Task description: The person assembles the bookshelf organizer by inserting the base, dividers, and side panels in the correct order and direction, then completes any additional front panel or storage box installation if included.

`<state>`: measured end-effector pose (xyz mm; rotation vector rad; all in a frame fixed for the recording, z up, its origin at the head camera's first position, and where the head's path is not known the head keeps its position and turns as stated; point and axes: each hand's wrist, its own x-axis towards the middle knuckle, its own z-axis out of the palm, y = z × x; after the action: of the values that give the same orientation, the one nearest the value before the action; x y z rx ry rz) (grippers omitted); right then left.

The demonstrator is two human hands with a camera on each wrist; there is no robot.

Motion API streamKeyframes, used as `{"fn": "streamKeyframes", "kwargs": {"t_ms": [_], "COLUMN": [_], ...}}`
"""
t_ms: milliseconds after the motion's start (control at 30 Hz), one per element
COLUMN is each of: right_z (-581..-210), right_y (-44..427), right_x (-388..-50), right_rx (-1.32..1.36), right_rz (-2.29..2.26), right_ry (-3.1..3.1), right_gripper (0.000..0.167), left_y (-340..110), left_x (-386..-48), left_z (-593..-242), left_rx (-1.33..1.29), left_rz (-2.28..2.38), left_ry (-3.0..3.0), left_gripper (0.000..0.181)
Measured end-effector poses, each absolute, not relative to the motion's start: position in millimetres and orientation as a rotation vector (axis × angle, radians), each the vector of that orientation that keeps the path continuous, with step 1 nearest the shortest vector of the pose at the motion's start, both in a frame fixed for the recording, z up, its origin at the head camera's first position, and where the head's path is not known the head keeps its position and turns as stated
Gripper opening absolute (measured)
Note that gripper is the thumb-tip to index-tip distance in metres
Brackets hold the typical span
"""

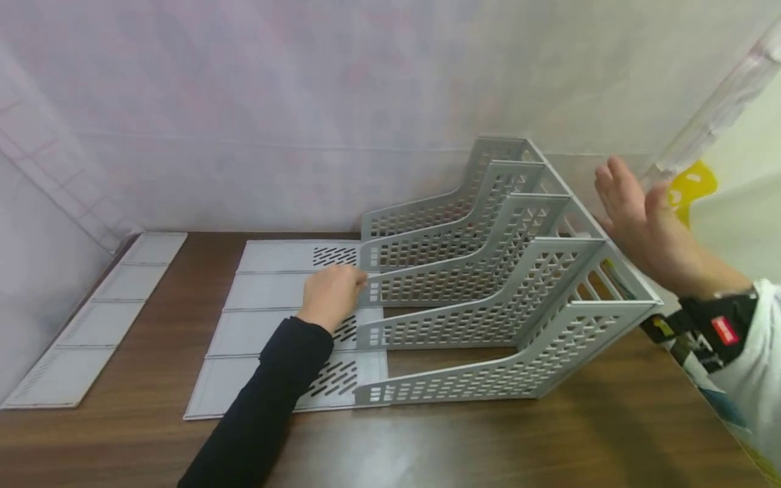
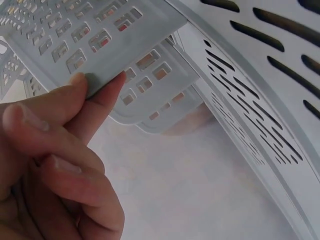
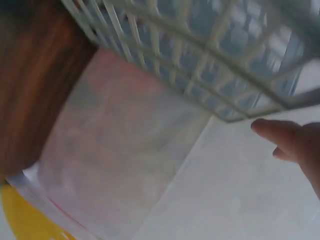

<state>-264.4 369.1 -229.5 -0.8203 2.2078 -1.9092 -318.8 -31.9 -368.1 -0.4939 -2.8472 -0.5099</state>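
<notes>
A grey file rack (image 1: pixel 451 373) with several perforated upright dividers stands on the table, its tall end toward the right. My left hand (image 1: pixel 332 295) is at the dividers' low ends. In the left wrist view its thumb and index finger pinch the corner of one perforated divider (image 2: pixel 100 45); the other fingers are curled. Under those low ends lies a flat light-grey slotted panel (image 1: pixel 268 291). My right hand (image 1: pixel 647 224) is just behind the rack's tall end, fingers extended and holding nothing. In the right wrist view its fingers are near the rack's lattice back (image 3: pixel 200 50), contact unclear.
A second narrow light-grey panel (image 1: pixel 116 298) lies at the left of the brown wooden table (image 1: pixel 464 447). A pale covered wall (image 1: pixel 305 122) rises close behind. Something yellow with cut-out holes (image 1: pixel 698 183) is at the right, beyond the right hand.
</notes>
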Motion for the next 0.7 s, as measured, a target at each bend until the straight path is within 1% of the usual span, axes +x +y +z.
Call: {"fn": "streamKeyframes", "kwargs": {"t_ms": [100,167,267,367,400,467,500,567,633,700], "right_z": [-248,-257,-263,-261,-260,-259,-261,-265,-267,-269], "right_y": [376,377,369,355,352,351,351,353,358,363], "right_x": [-235,-220,-207,-200,-199,-201,-202,-208,-217,-227], "right_rx": [-0.889,-0.906,-0.943,-0.870,-0.843,-0.820,-0.825,-0.859,-0.816,-0.750], "right_rz": [-1.916,-1.919,-1.978,-2.057,-2.089,-2.140,-2.216,-2.347,-2.391,-2.418], "right_ry": [2.247,2.259,2.209,2.181,2.150,2.022,1.852,1.398,1.025,0.753], "right_gripper": [0.076,0.074,0.067,0.064,0.064,0.064,0.063,0.063,0.062,0.063], "left_y": [-31,-30,-32,-34,-35,-37,-39,-46,-58,-77], "left_x": [-318,-317,-316,-316,-317,-317,-317,-313,-309,-306], "left_z": [-365,-363,-362,-363,-363,-363,-363,-360,-357,-355], "left_rx": [-0.508,-0.523,-0.515,-0.505,-0.512,-0.534,-0.552,-0.570,-0.534,-0.479], "left_rz": [-0.507,-0.518,-0.536,-0.537,-0.536,-0.521,-0.520,-0.532,-0.550,-0.576], "left_ry": [-2.871,-2.881,-2.896,-2.907,-2.917,-2.950,-2.977,-3.052,-3.129,-3.181], "left_gripper": [0.019,0.019,0.020,0.021,0.018,0.020,0.021,0.031,0.045,0.053]}}
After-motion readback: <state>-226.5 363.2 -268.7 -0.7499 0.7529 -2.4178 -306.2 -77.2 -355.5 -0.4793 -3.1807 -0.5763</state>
